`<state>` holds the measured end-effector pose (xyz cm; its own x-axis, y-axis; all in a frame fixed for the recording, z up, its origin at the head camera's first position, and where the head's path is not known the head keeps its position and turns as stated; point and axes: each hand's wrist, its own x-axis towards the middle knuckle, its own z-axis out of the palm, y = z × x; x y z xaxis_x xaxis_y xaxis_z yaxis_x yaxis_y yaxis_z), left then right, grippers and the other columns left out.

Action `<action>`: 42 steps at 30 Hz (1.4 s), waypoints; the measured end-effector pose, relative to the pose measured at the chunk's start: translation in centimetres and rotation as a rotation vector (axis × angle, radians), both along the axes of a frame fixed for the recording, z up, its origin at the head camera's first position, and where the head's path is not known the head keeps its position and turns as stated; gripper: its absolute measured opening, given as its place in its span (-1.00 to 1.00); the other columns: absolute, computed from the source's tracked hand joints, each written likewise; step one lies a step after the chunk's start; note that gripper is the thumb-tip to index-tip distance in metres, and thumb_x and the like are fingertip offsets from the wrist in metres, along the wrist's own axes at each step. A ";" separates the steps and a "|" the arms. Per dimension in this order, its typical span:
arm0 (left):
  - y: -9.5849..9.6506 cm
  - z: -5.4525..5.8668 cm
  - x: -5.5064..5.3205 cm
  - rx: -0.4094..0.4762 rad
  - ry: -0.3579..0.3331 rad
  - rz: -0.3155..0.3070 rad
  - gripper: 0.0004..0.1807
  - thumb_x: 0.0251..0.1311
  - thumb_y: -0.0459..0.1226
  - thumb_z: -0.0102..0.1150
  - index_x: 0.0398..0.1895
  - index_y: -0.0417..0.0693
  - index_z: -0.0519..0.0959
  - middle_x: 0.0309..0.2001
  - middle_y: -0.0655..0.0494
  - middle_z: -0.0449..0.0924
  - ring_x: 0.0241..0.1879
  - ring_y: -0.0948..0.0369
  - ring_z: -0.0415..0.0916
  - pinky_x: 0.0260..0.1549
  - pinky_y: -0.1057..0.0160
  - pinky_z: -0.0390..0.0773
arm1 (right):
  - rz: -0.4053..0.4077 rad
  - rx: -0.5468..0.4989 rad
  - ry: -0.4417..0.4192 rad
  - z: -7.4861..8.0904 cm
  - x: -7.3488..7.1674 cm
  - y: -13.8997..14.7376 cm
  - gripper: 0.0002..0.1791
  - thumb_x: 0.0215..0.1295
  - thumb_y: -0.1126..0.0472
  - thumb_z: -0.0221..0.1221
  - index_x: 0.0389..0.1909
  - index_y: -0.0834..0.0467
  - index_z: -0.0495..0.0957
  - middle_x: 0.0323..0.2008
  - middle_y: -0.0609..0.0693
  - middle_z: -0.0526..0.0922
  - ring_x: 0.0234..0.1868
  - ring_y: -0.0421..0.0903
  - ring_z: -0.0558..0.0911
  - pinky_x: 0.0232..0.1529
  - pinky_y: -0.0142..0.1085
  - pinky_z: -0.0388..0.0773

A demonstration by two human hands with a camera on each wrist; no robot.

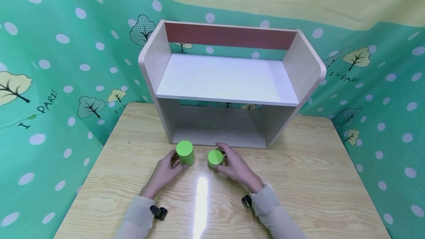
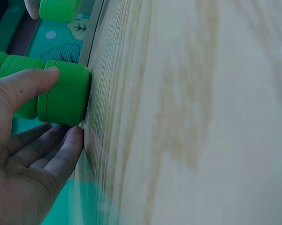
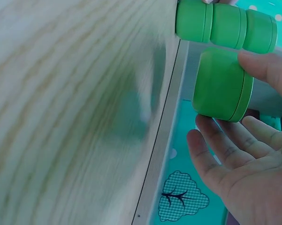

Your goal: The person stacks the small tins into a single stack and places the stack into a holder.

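Note:
Three green round lidded tins (image 1: 185, 153) stand in an upright stack in front of the shelf. My left hand (image 1: 166, 170) is around the left side of the stack, its thumb (image 2: 35, 84) on the lowest tin (image 2: 72, 101) and its fingers curving round the far side. To the right, my right hand (image 1: 236, 167) holds a single green round tin (image 3: 220, 86) between thumb and fingers, close over the table. This tin is upright, apart from the stack (image 3: 227, 26), with its lid seam towards the top.
A two-tier wooden shelf (image 1: 229, 78) stands behind the hands, its lower board (image 1: 216, 124) just beyond the tins. The wood-grain table (image 1: 315, 180) extends to both sides, and a green patterned cloth (image 1: 66, 65) hangs around it. Each wrist bears a small black camera.

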<state>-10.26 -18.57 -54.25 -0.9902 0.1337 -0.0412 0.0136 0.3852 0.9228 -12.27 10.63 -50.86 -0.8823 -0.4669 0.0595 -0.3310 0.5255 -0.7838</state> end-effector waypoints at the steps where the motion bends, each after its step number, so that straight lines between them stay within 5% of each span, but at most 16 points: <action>1: 0.0 0.0 0.0 -0.001 0.000 -0.001 -0.27 0.14 -0.29 0.45 0.36 -0.26 0.35 0.29 -0.27 0.43 0.25 -0.11 0.44 0.21 0.17 0.52 | -0.001 -0.002 0.002 0.0 0.0 0.0 -0.09 0.20 0.21 0.41 0.50 0.07 0.14 0.23 -0.01 0.49 0.17 -0.03 0.54 0.20 -0.08 0.58; 42: 0.0 -0.1 -0.1 -0.006 0.000 0.016 -0.26 0.11 -0.27 0.47 0.34 -0.24 0.36 0.28 -0.26 0.44 0.25 -0.09 0.44 0.20 0.20 0.53 | 0.035 -0.069 0.139 4.6 -0.9 -1.1 -0.10 0.16 0.29 0.44 0.47 0.16 0.18 0.20 0.09 0.52 0.15 -0.01 0.54 0.19 -0.02 0.59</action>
<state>-10.33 -18.58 -54.35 -0.9921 0.1180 -0.0420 0.0075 0.3911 0.9203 -13.17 9.57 -46.30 -0.8464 -0.4882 0.2130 -0.4562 0.4580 -0.7630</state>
